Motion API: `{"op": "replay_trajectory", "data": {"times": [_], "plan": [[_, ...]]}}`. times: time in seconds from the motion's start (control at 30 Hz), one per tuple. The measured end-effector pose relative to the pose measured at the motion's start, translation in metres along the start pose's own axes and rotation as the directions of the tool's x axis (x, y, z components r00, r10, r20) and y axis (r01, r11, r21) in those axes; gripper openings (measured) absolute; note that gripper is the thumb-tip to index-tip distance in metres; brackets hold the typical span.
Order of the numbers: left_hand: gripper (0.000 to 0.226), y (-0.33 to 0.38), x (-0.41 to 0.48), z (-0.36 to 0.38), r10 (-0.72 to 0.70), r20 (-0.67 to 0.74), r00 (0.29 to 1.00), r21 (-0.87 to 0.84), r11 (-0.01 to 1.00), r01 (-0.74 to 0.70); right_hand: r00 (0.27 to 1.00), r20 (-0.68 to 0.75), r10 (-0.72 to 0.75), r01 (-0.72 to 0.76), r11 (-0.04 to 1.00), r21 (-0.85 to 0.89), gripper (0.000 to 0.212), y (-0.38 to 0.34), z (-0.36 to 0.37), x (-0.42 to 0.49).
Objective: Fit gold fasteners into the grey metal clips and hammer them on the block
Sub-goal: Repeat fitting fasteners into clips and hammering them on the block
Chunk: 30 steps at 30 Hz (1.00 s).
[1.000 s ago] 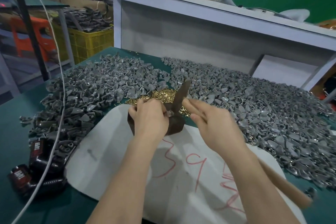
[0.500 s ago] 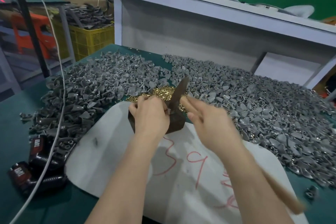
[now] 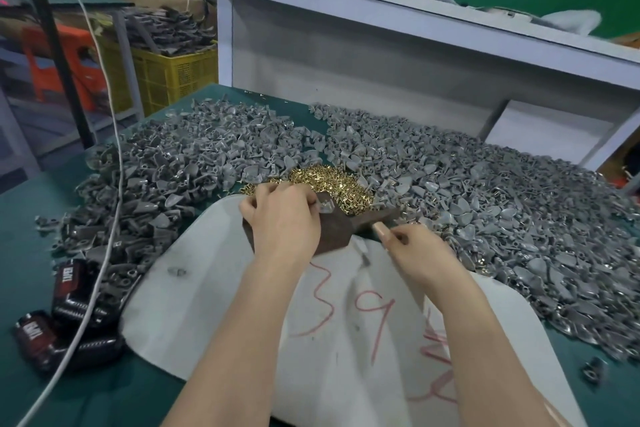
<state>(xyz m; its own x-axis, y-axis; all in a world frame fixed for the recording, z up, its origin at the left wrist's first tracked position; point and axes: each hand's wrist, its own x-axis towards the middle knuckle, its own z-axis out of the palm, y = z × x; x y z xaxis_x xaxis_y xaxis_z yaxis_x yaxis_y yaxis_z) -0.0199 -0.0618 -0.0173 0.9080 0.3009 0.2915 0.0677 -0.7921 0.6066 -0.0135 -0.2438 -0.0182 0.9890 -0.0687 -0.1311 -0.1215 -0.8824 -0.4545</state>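
Both hands are working mid-frame. Left hand (image 3: 282, 222) is pinching a grey clip (image 3: 325, 209) on the block (image 3: 334, 236). Right hand (image 3: 420, 253) is gripping the hammer (image 3: 379, 217), head touching the block's right edge.

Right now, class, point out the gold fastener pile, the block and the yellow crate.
gold fastener pile (image 3: 329, 180): head view, middle.
block (image 3: 334, 236): head view, bare side.
yellow crate (image 3: 176, 80): head view, front wall.

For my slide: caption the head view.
Left hand holds a clip on the block; right hand grips the hammer, head down.
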Motion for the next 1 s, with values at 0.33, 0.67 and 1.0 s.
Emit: {"op": "replay_trajectory", "data": {"times": [0.33, 0.67, 1.0], "plan": [[0.016, 0.005, 0.0, 0.003, 0.063, 0.028, 0.998, -0.116, 0.991, -0.059, 0.935, -0.146, -0.323, 0.352, 0.896, 0.272, 0.017, -0.061, 0.001, 0.001], [0.024, -0.019, 0.019, -0.018, -0.61, -0.045, 0.791, -0.951, 0.269, 0.153, 0.925, -0.359, -0.126, 0.145, 0.989, 0.026, 0.049, -0.082, -0.004, 0.058], [0.025, -0.024, 0.021, -0.016, -0.683, -0.092, 0.724, -0.968, 0.233, 0.097, 0.947, 0.076, -0.313, 0.322, 0.903, -0.286, 0.029, -0.191, 0.078, 0.089]]}}
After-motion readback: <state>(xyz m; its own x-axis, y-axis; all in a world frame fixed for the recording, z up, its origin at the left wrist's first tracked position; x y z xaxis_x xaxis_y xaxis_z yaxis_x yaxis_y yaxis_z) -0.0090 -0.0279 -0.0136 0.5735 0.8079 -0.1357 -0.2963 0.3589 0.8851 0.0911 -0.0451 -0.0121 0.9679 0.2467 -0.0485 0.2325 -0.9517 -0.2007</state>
